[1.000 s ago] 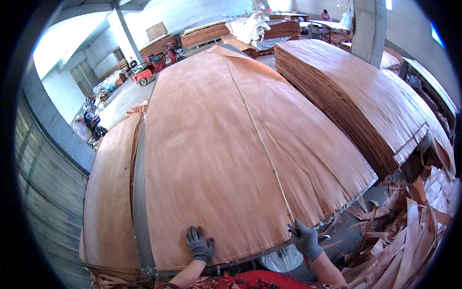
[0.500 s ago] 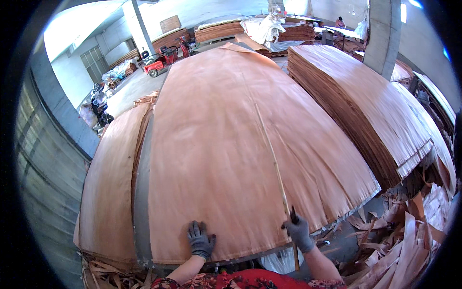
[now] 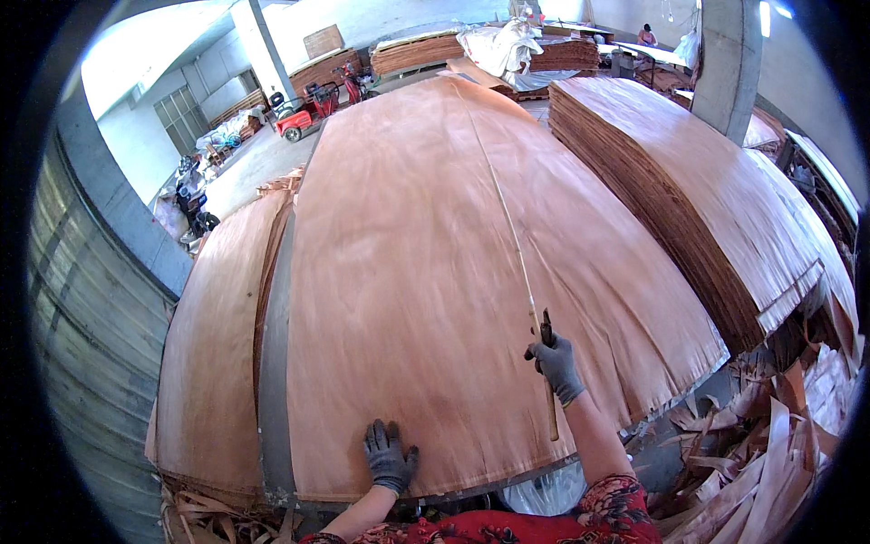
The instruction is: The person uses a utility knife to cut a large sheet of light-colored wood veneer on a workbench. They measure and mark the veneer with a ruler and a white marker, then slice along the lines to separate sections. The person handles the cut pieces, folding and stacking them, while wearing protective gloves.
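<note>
A long, thin wooden stick (image 3: 515, 238) runs lengthwise over a large reddish-brown veneer sheet (image 3: 390, 272). My right hand (image 3: 556, 363), in a grey glove, is closed around the stick near its close end. A dark narrow piece sticks up by the fingers; whether it is a tool or a dark glove tip, I cannot tell. The stick's butt end shows below that hand, above the sheet. My left hand (image 3: 391, 460), also gloved, lies flat with fingers spread on the sheet near its front edge. Creases run through the sheet right of the stick.
A narrower veneer stack (image 3: 213, 344) stands at left, beyond a grey strip. At right rises a thick veneer stack (image 3: 671, 195), with torn veneer scraps (image 3: 752, 462) heaped below. Farther back are a red vehicle (image 3: 306, 113), a pillar (image 3: 728, 72) and a person (image 3: 646, 36).
My right hand has moved forward, away from me, along with the stick, whose butt end is now over the sheet. My left hand stays flat, slightly farther right in view.
</note>
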Demonstrator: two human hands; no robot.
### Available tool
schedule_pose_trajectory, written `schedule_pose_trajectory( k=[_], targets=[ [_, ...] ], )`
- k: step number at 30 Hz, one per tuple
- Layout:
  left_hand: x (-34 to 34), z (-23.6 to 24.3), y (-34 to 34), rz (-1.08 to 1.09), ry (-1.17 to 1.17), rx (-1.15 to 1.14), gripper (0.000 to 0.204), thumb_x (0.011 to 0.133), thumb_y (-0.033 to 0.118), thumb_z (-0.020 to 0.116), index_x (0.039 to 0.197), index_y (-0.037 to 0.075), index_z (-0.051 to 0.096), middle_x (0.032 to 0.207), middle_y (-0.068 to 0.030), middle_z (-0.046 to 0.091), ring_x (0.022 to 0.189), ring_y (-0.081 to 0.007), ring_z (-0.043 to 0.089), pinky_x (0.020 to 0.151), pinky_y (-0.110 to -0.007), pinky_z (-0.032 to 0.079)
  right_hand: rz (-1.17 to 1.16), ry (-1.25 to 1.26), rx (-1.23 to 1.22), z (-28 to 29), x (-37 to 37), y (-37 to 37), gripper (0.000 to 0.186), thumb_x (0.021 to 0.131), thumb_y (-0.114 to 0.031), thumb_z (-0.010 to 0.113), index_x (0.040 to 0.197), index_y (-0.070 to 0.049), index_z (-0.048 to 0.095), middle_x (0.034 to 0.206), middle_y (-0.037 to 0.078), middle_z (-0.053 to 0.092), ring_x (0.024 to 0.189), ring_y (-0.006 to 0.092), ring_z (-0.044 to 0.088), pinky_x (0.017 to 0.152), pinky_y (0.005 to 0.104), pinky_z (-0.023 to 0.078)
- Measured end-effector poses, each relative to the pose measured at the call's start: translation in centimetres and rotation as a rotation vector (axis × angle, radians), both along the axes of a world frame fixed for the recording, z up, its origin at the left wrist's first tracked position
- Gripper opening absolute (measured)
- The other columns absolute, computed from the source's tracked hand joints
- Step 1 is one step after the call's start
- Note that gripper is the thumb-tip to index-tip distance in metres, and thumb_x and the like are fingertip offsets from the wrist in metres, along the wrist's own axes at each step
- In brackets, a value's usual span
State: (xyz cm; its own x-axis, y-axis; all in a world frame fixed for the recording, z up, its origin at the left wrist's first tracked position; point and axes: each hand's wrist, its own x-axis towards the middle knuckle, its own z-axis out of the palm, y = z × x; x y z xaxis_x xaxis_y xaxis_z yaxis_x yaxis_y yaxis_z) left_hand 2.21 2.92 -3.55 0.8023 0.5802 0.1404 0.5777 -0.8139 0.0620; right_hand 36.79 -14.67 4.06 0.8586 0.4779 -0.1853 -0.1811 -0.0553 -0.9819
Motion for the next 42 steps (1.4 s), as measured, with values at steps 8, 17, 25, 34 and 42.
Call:
schedule_pose_trajectory(
  k=[8,17,25,34,42],
  targets=[
    [-0.1,-0.8,0.2,0.021,0.034,0.017,0.076,0.074,0.042,0.056,0.134,0.003,0.032,0.137,-0.0306,0.026,0.128,-0.0457,0.022,0.105,-0.056,0.014,0.069,0.267,0.172,0.2,-5.1,-2.5,0.036,0.081,-0.013,0.057,0.113,0.003,0.053,0.064,0.006,0.060,0.047,0.0091,0.048,0.043,0.0220,0.037],
    [0.1,-0.3,0.1,0.029,-0.011,-0.005,0.075,0.075,0.043,0.056,0.134,0.002,0.034,0.138,-0.0292,0.025,0.130,-0.0443,0.020,0.105,-0.056,0.015,0.067,0.568,0.070,-1.8,-12.8,-8.7,0.043,0.093,-0.039,0.044,0.114,-0.003,0.054,0.078,0.005,0.062,0.049,0.0088,0.049,0.044,0.0232,0.041],
    [0.4,-1.7,0.5,-0.076,-0.150,0.064,0.064,0.082,0.039,0.054,0.130,-0.002,0.040,0.139,-0.0278,0.028,0.131,-0.0417,0.022,0.108,-0.050,0.016,-0.185,0.463,-0.037,-2.9,-15.3,-14.7,0.032,0.089,-0.031,0.049,0.096,-0.003,0.061,0.082,0.009,0.066,0.049,0.0132,0.051,0.041,0.0252,0.039],
    [-15.9,0.9,3.0,0.672,-0.420,0.057,0.083,0.081,0.028,0.063,0.138,-0.005,0.013,0.137,-0.0253,0.032,0.133,-0.0379,0.019,0.109,-0.043,0.016,-0.339,0.503,-0.218,-1.1,-16.4,-16.8,0.030,0.082,-0.033,0.056,0.077,-0.005,0.061,0.060,0.006,0.055,0.044,0.0149,0.049,0.041,0.0278,0.040],
    [-18.9,4.0,-1.5,0.958,-0.433,-0.314,0.077,0.076,0.015,0.063,0.137,-0.003,0.021,0.140,-0.0207,0.029,0.127,-0.0340,0.031,0.105,-0.038,0.024,-0.322,0.584,-0.134,-4.6,-15.9,-16.7,0.033,0.089,-0.038,0.051,0.088,-0.006,0.062,0.055,0.003,0.052,0.041,0.0140,0.046,0.039,0.0254,0.039]
  ],
)
